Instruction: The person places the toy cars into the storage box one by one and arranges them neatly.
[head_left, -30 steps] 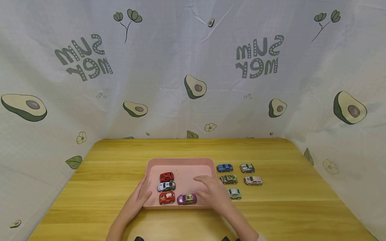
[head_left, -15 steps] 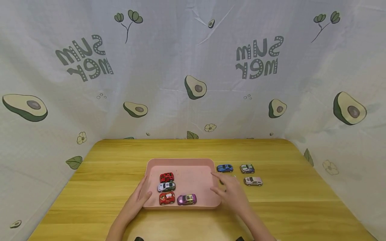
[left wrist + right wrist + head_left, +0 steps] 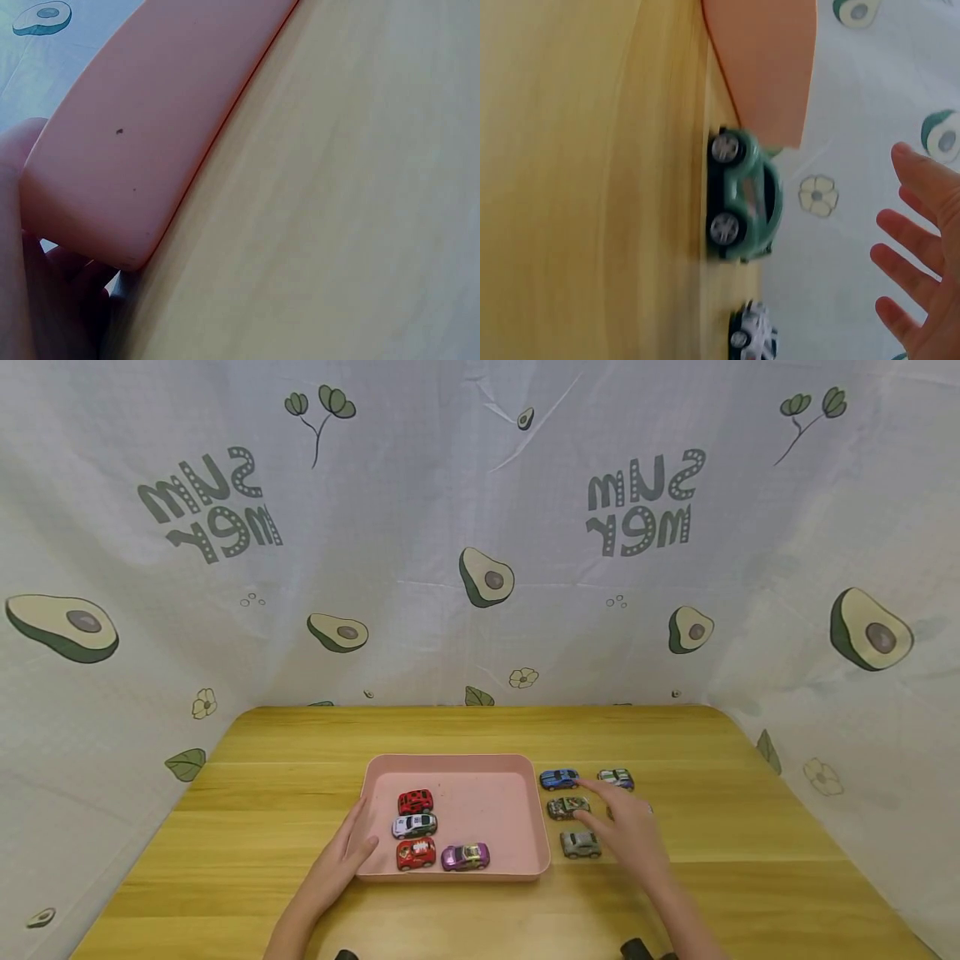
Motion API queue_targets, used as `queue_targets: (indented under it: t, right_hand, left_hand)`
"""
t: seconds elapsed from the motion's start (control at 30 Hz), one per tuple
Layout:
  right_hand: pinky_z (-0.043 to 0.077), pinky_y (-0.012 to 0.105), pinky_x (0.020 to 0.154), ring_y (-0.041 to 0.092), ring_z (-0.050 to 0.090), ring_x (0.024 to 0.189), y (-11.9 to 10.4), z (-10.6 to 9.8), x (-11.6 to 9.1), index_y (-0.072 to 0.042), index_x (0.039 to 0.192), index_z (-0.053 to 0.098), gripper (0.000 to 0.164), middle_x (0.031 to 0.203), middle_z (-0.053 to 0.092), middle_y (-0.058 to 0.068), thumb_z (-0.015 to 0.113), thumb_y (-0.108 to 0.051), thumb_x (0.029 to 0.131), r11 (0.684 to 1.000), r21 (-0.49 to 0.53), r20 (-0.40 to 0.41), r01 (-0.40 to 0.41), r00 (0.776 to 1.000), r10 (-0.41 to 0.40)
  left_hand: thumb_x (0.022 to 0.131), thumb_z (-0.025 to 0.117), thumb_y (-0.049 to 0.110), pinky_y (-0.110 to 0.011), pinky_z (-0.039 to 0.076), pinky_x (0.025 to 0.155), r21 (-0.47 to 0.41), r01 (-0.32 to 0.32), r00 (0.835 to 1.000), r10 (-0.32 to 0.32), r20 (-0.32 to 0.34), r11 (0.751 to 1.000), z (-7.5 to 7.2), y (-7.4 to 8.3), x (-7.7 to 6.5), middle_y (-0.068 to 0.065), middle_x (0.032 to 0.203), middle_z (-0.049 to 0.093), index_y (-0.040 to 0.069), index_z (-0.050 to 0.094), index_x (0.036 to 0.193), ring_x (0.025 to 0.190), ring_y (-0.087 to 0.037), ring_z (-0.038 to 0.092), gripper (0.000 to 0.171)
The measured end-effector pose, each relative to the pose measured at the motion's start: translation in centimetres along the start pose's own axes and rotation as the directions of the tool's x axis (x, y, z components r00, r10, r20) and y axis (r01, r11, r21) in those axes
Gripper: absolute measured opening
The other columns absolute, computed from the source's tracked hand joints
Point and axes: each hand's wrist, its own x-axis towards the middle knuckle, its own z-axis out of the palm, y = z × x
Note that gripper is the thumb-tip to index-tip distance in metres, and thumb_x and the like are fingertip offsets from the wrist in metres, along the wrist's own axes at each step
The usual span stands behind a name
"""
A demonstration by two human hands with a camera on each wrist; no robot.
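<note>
Hovering with right hand (image 3: 630, 832), loosely spread and empty, over toy cars (image 3: 558, 779) right of the pink tray (image 3: 450, 763).
Gripping the tray's left side with left hand (image 3: 337, 860), with four cars (image 3: 414, 826) inside the tray; perhaps brushing the camouflage car (image 3: 562, 808) beside the tray with right thumb.

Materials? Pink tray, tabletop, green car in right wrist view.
Pink tray: likely moulded plastic, satin; smooth walls, rounded corners, no visible seams.
Tabletop: wood or wood-look laminate, slight sheen; streaky grain.
Green car: painted-looking, fairly glossy, soft highlights; metal or plastic underneath, can't tell.
</note>
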Motion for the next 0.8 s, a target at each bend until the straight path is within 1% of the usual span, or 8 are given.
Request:
queue_targets:
  t: [0.1,0.13,0.2,0.33,0.43,0.6,0.67,0.8]
  right_hand:
    - [0.049,0.05,0.085,0.033,0.06,0.099,1.3,-0.3,0.0,-0.007,0.12,0.058,0.048,0.118,0.061,0.016,0.072,-0.02,0.076,0.999,-0.015,0.01,-0.031,0.999,0.031]
    - [0.047,0.052,0.087,0.036,0.057,0.106,1.7,-0.5,-0.1,-0.006,0.12,0.057,0.048,0.119,0.06,0.017,0.071,-0.02,0.077,0.999,-0.013,0.017,-0.044,0.999,0.044]
    - [0.046,0.054,0.088,0.038,0.056,0.107,2.6,-0.7,-0.1,-0.006,0.122,0.055,0.049,0.121,0.058,0.018,0.07,-0.021,0.078,0.997,-0.02,0.031,-0.076,0.997,0.077]
    - [0.043,0.058,0.089,0.043,0.051,0.111,4.1,-1.1,-0.1,-0.005,0.126,0.051,0.052,0.125,0.053,0.023,0.067,-0.026,0.081,0.99,-0.038,0.07,-0.134,0.988,0.136]
    - [0.04,0.06,0.09,0.044,0.049,0.112,5.2,-1.2,-0.3,-0.006,0.128,0.05,0.053,0.127,0.051,0.024,0.064,-0.031,0.083,0.984,-0.059,0.104,-0.165,0.98,0.171]
    - [0.037,0.063,0.091,0.039,0.056,0.106,6.6,-1.4,-0.4,-0.008,0.13,0.048,0.055,0.129,0.05,0.023,0.061,-0.036,0.084,0.978,-0.062,0.161,-0.198,0.965,0.205]
    - [0.037,0.064,0.091,0.039,0.057,0.104,7.0,-1.4,-0.4,-0.007,0.128,0.049,0.055,0.128,0.05,0.024,0.062,-0.037,0.084,0.978,-0.069,0.176,-0.196,0.963,0.205]
    - [0.036,0.063,0.092,0.043,0.051,0.11,7.6,-1.3,-0.6,-0.006,0.124,0.053,0.051,0.125,0.052,0.025,0.065,-0.033,0.082,0.979,-0.083,0.201,-0.187,0.959,0.201]
  left_hand:
    - [0.091,0.049,0.04,-0.06,0.013,0.109,-0.004,-0.002,1.0,0.002,0.001,1.0,0.0,0.0,0.0,-0.014,0.152,0.016,0.021,0.016,0.146,0.138,-0.04,0.014,0.067]
    - [0.091,0.049,0.04,-0.06,0.013,0.109,-0.004,-0.003,1.0,0.003,0.002,1.0,0.0,0.0,0.0,-0.014,0.152,0.015,0.021,0.016,0.147,0.138,-0.04,0.014,0.067]
    - [0.091,0.049,0.04,-0.06,0.013,0.109,-0.008,-0.006,1.0,0.006,0.002,1.0,0.0,0.0,0.0,-0.014,0.152,0.015,0.02,0.016,0.147,0.138,-0.04,0.013,0.067]
    - [0.091,0.049,0.039,-0.059,0.012,0.11,-0.015,-0.01,1.0,0.01,0.004,1.0,0.0,0.0,0.1,-0.014,0.152,0.015,0.02,0.016,0.147,0.139,-0.039,0.013,0.067]
    - [0.091,0.049,0.04,-0.059,0.012,0.11,-0.017,-0.007,1.0,0.007,0.007,1.0,0.0,0.0,0.1,-0.014,0.152,0.014,0.02,0.016,0.147,0.139,-0.039,0.012,0.067]
    - [0.091,0.049,0.04,-0.059,0.013,0.11,-0.014,-0.006,1.0,0.006,0.009,1.0,-0.1,0.0,0.1,-0.014,0.152,0.015,0.021,0.016,0.147,0.139,-0.039,0.013,0.068]
    - [0.091,0.049,0.04,-0.059,0.013,0.11,-0.014,-0.005,1.0,0.006,0.01,1.0,-0.1,0.0,0.0,-0.014,0.152,0.015,0.021,0.016,0.147,0.139,-0.039,0.013,0.068]
    - [0.091,0.049,0.041,-0.06,0.013,0.11,-0.02,0.001,1.0,0.0,0.014,1.0,-0.1,0.1,0.0,-0.013,0.153,0.015,0.022,0.016,0.146,0.139,-0.038,0.012,0.068]
